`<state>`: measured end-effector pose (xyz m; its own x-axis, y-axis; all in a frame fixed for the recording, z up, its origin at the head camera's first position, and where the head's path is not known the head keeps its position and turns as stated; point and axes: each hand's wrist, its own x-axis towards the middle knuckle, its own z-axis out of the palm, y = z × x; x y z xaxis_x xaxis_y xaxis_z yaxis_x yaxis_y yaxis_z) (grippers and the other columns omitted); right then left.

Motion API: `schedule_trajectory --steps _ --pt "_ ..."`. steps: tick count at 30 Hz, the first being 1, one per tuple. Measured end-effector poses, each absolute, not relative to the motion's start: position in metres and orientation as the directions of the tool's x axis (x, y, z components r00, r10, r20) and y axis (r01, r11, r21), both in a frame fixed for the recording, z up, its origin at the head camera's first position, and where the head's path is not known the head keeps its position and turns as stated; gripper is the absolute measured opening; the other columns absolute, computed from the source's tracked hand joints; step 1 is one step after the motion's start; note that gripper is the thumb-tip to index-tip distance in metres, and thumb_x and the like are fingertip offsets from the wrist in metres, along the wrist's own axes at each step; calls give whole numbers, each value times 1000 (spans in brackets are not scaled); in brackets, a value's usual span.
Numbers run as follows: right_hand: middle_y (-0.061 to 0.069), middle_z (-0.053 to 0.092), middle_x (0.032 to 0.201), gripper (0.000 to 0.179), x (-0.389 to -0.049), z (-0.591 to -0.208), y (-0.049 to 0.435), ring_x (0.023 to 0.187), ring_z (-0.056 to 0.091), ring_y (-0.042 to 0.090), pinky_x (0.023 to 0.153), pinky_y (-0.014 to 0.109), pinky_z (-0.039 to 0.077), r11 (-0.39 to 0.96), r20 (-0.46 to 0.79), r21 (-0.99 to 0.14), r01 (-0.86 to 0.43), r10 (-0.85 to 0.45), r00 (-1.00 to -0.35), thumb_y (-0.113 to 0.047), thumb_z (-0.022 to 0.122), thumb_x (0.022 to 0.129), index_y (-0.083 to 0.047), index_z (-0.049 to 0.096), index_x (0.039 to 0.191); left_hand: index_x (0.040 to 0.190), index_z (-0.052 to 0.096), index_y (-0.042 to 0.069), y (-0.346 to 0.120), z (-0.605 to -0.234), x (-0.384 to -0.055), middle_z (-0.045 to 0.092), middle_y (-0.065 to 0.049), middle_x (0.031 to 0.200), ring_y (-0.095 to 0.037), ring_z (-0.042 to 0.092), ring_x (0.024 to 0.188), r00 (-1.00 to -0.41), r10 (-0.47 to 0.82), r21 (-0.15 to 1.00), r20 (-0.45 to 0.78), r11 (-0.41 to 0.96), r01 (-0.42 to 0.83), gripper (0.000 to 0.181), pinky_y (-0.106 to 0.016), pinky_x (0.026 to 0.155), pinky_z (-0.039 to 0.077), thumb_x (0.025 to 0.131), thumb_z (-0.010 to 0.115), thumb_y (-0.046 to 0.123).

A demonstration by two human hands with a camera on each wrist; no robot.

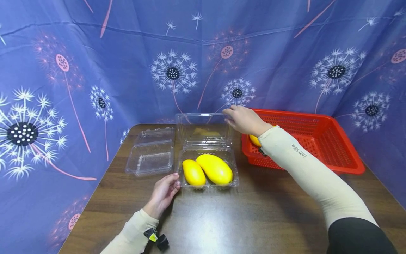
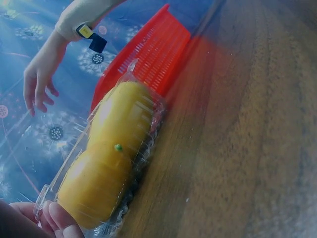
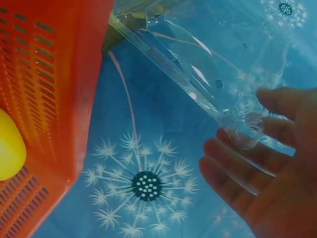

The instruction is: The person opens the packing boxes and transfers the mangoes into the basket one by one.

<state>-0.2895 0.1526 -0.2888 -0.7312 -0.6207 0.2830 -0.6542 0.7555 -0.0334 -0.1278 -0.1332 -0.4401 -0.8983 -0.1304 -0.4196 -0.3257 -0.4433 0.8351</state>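
A clear plastic clamshell container stands in the middle of the table, its hinged lid raised at the back. Two yellow mangoes lie side by side inside: a smaller mango on the left, a larger mango on the right. My left hand pinches the tray's front left corner; in the left wrist view its fingertips are at the rim. With thumb and fingers, my right hand holds the lid's upper right corner, which shows between them in the right wrist view.
A second open clear container stands on the left of the wooden table. To the right is a red perforated plastic basket, with another mango partly hidden behind my right forearm. A blue dandelion-print cloth hangs behind.
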Motion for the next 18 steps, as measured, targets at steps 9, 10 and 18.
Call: schedule_trajectory --steps 9,10,18 --pt "22 53 128 61 -305 -287 149 109 59 38 101 55 47 806 116 -111 -582 -571 -813 -27 68 91 -4 44 143 95 61 7 -134 -440 -127 58 6 69 -4 54 62 -899 -123 834 -419 -443 -328 4 -15 61 50 92 60 4" --pt "22 52 129 62 -305 -287 149 109 59 38 102 55 46 809 109 -118 -575 -565 -818 -27 68 91 -5 43 143 95 61 7 -134 -440 -127 58 6 69 -4 54 62 -899 -123 834 -420 -443 -329 4 -15 62 50 92 60 5" --pt "24 46 137 66 -307 -288 152 115 56 41 105 57 43 818 85 -127 -561 -555 -828 -27 67 91 -6 38 147 96 60 7 -134 -440 -128 58 7 69 -4 54 62 -899 -125 836 -420 -438 -329 5 -15 62 50 92 59 5"
